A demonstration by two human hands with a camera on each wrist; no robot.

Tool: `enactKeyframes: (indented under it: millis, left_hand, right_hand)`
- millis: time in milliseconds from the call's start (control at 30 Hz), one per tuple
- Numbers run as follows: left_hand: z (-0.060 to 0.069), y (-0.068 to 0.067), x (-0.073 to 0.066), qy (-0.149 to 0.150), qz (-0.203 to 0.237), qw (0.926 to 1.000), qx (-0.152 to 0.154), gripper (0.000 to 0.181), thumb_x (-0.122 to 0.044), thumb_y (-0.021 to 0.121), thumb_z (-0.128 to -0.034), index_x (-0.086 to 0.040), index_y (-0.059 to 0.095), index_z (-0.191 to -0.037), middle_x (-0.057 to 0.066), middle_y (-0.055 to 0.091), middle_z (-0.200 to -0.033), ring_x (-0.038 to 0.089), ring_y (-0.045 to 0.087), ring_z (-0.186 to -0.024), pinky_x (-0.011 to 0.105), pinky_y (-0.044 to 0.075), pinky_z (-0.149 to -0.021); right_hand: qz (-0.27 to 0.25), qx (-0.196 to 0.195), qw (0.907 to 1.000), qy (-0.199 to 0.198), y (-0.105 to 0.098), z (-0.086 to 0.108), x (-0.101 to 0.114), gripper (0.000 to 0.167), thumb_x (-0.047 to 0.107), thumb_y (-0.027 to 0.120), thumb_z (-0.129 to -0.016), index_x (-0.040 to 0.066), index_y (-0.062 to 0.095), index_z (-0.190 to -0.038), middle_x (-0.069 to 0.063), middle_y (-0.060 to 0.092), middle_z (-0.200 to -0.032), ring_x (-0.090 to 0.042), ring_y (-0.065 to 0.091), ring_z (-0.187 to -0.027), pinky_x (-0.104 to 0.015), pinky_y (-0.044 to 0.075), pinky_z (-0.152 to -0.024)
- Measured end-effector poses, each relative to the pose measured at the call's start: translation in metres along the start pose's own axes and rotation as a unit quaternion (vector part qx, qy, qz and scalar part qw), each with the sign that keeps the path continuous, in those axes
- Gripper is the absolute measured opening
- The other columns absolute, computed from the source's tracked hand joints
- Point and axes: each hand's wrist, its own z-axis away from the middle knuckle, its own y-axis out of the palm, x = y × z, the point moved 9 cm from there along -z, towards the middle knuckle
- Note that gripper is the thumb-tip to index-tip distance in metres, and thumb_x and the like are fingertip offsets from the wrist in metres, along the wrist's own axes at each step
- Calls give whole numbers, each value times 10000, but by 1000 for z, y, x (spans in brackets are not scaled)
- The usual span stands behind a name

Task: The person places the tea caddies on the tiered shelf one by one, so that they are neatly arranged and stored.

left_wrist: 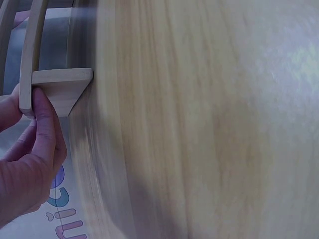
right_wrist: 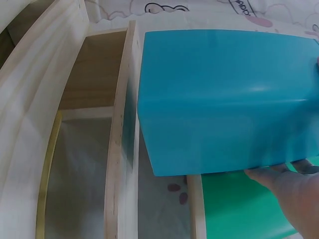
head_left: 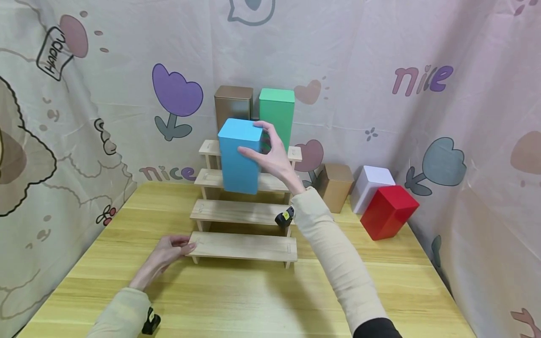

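The person's right hand (head_left: 274, 156) grips a blue box (head_left: 239, 162), roughly upright, near the upper steps of a wooden rack (head_left: 236, 212) — contact with a step, I cannot tell. The left hand (head_left: 164, 254) pinches the left end of the lowest step (head_left: 245, 246). Behind: brown box (head_left: 233, 99), green box (head_left: 276, 105), side by side. Tan box (head_left: 338, 185), white box (head_left: 367, 188), red box (head_left: 389, 213) — right of the rack.

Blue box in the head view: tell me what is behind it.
Behind the blue box are a brown box, its upper part showing, a green box further right, and the wooden rack. The brown box's base and part of the rack are covered.
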Motion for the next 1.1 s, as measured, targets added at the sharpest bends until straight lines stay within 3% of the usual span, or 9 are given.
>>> enactKeyframes:
  millis: [267,600,1100]
  left_hand:
    - [0,0,0,-1,79,10000,5,514,-71,623,-983,225,428,-1355,206,677,-1132,81,640,-900,217,593,-806]
    - [0,-1,-1,24,41,10000,-40,524,-62,609,-987,242,405,-1361,365,597,-1242,90,646,-922,224,594,-803]
    - [-2,-1,0,42,-55,9999,-84,523,-58,623,-974,238,420,-1355,358,613,-1235,109,659,-935,251,602,-812]
  right_hand:
    - [32,-28,10000,46,8,-4,-5,678,372,778,-857,340,418,-1431,-36,434,-1516,-283,470,-1339,-551,428,-1118]
    - [-132,35,9999,95,19,-6,-8,701,362,781,-850,325,401,-1437,-73,417,-1495,-302,491,-1292,-561,477,-1046]
    - [-152,31,9998,158,29,-8,-13,699,339,773,-866,308,386,-1447,-79,420,-1517,-302,494,-1333,-558,455,-1097]
